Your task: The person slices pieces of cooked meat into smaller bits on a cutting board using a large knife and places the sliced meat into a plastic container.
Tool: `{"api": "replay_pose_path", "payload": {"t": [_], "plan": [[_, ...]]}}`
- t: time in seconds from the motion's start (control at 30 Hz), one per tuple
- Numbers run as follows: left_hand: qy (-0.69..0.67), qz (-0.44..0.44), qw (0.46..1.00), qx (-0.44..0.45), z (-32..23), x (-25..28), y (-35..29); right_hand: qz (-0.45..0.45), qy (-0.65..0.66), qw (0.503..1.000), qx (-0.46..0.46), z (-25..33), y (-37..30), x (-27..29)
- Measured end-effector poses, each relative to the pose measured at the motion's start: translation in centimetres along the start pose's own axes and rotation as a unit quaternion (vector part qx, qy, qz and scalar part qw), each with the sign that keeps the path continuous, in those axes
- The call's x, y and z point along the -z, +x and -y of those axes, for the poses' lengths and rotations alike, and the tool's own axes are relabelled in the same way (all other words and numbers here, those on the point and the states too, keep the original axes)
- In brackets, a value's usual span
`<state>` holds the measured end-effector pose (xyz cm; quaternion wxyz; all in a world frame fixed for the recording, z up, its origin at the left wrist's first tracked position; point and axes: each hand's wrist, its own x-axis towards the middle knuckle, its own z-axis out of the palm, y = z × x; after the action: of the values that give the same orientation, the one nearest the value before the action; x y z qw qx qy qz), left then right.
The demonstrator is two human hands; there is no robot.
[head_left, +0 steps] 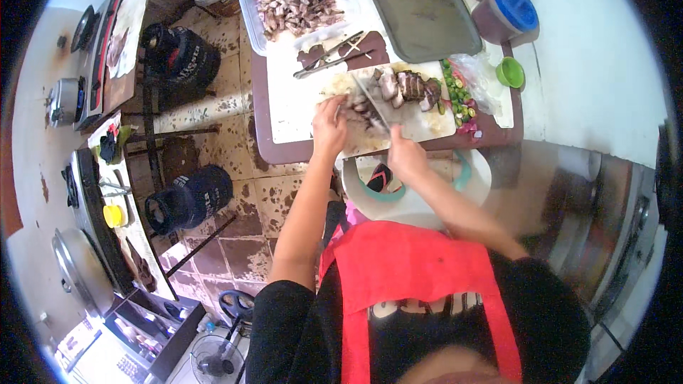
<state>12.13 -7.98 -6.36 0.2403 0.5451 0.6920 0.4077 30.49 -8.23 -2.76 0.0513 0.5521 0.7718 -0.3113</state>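
Note:
In my right hand (407,155) I grip a knife (371,102), its blade slanting up and to the left across a white cutting board (432,126). Small dark pieces of chopped meat (364,115) lie left of the blade. My left hand (330,126) is at the board's left side, its fingers bent together against these pieces; the fingertips are partly hidden. Right of the blade rests a row of thicker cooked meat chunks (409,87). Chopped green chilies (457,91) and some reddish bits sit at the board's right end.
Behind the board are metal tongs (334,55), a clear tub (251,11) heaped with chopped meat and a dark tray (423,18). A green cup (510,72), a blue-lidded container (498,18) and a plastic bag (478,71) stand right. Gas cylinders (188,199) occupy the floor at left.

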Motion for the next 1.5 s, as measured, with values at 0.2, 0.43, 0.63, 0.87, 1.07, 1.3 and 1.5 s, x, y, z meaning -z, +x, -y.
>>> {"api": "replay_pose_path", "payload": {"t": [0.2, 0.43, 0.63, 0.87, 1.07, 1.3, 1.5], "plan": [[0.051, -0.079, 0.995, -0.035, 2.4, 0.1, -0.9, -0.016, 0.001, 1.0, 0.016, -1.4, 0.2, 1.4], [0.116, -0.027, 0.993, -0.012, 0.9, -4.0, -1.5, -0.107, 0.212, 0.971, 0.007, -3.2, 1.0, -3.1], [-0.071, -0.091, 0.993, 0.025, -1.0, -5.6, 0.2, -0.037, 0.433, 0.895, -0.099, 1.0, 2.3, -6.0], [-0.136, -0.151, 0.979, 0.005, -3.4, 1.1, 10.8, -0.144, 0.321, 0.936, 0.004, 9.7, 7.9, 2.9], [-0.184, -0.282, 0.94, 0.054, -8.0, 11.7, 24.9, -0.175, 0.27, 0.947, 0.021, 16.4, 12.6, 17.8], [-0.034, 0.045, 0.991, -0.124, -4.5, 0.4, 16.0, -0.215, 0.416, 0.883, 0.042, 10.7, 5.1, 22.8], [0.192, 0.275, 0.931, -0.142, -5.4, -6.8, 8.0, -0.181, 0.469, 0.86, -0.086, 0.3, -0.7, 15.4]]}}
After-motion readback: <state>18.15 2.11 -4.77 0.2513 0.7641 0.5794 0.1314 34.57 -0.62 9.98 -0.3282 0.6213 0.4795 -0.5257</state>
